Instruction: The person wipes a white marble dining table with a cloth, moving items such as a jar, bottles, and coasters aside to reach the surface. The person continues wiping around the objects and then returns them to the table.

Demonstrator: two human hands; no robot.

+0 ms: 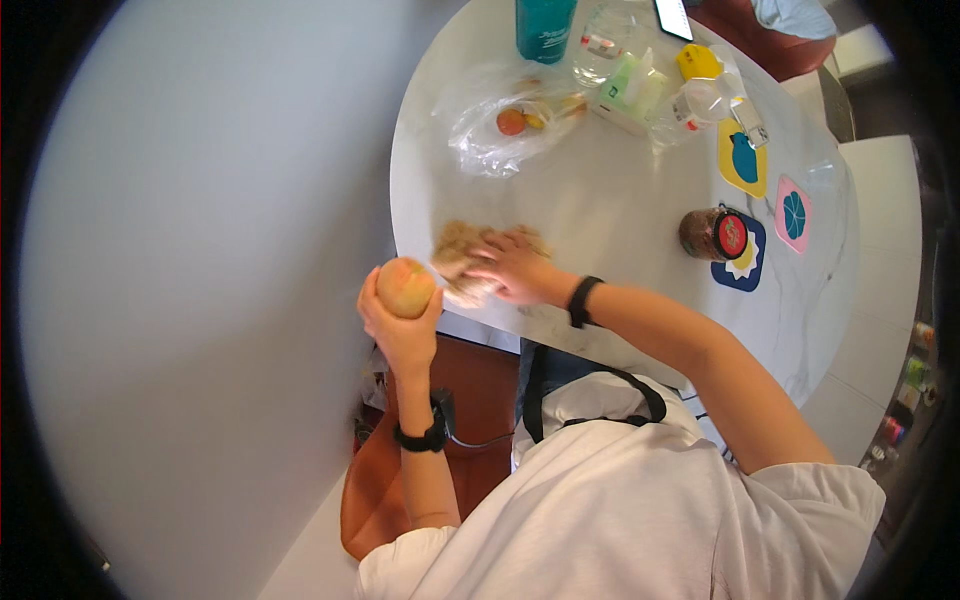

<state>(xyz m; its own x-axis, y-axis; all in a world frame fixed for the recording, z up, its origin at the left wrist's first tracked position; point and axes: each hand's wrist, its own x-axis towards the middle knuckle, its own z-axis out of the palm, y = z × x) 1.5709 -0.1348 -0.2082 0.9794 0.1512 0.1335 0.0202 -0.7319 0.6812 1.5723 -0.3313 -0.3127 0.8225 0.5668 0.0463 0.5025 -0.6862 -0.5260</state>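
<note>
My left hand point(401, 330) holds a round yellow fruit with a red blush, likely a peach point(406, 287), just past the table's near left edge. On the white marbled table point(600, 202), my right hand point(521, 266) has its fingers curled over a bunched tan cloth point(459, 251). Motion blurs the cloth and fingers, and part of the cloth is hidden under the hand.
Beyond the cloth lies a clear plastic bag point(487, 154) with fruit point(511, 121). A teal container point(545, 30), water bottle point(600, 45) and tissue pack point(630, 94) stand farther back. On the right are a red-lidded jar point(709, 234) and several coasters point(742, 159). A wall point(225, 225) borders the left.
</note>
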